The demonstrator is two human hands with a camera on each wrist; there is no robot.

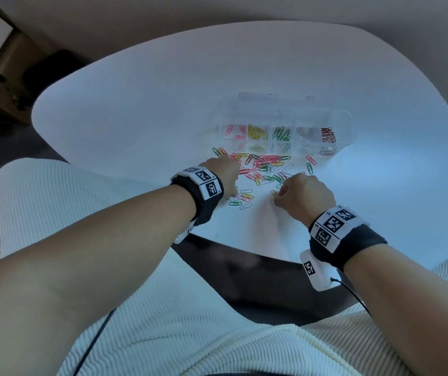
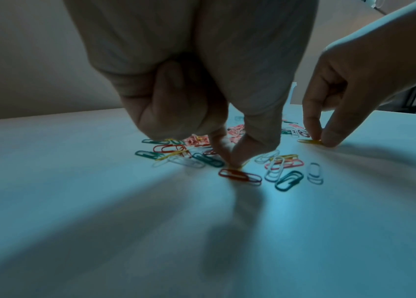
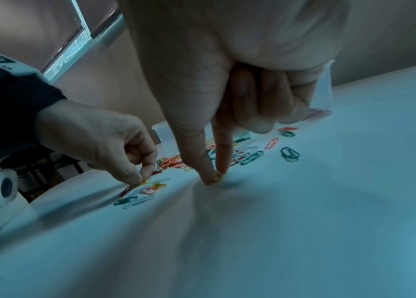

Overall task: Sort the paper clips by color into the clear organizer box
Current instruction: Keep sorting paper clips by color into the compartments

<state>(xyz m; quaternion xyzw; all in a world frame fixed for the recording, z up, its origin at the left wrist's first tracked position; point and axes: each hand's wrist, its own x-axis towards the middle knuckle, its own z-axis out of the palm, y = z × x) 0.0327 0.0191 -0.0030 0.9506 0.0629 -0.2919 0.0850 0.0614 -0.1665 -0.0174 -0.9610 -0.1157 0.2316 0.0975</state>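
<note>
A heap of coloured paper clips (image 1: 265, 166) lies on the white table (image 1: 136, 109) in front of the clear organizer box (image 1: 285, 131), whose compartments hold pink, yellow, green, pale and dark red clips. My left hand (image 1: 224, 172) reaches down at the heap's near left; its thumb and forefinger pinch a yellow clip (image 2: 236, 166) right above a red clip (image 2: 240, 176). My right hand (image 1: 301, 195) is at the heap's near right, thumb and forefinger pinching another yellow clip (image 3: 217, 177) against the tabletop, the other fingers curled.
A small group of clips (image 1: 242, 199) lies between my hands. Two stray clips (image 1: 309, 164) sit right of the heap. The table's near edge (image 1: 244, 246) runs just behind my wrists, above a cream ribbed cushion (image 1: 163, 321). A window (image 3: 82, 36) shows at left.
</note>
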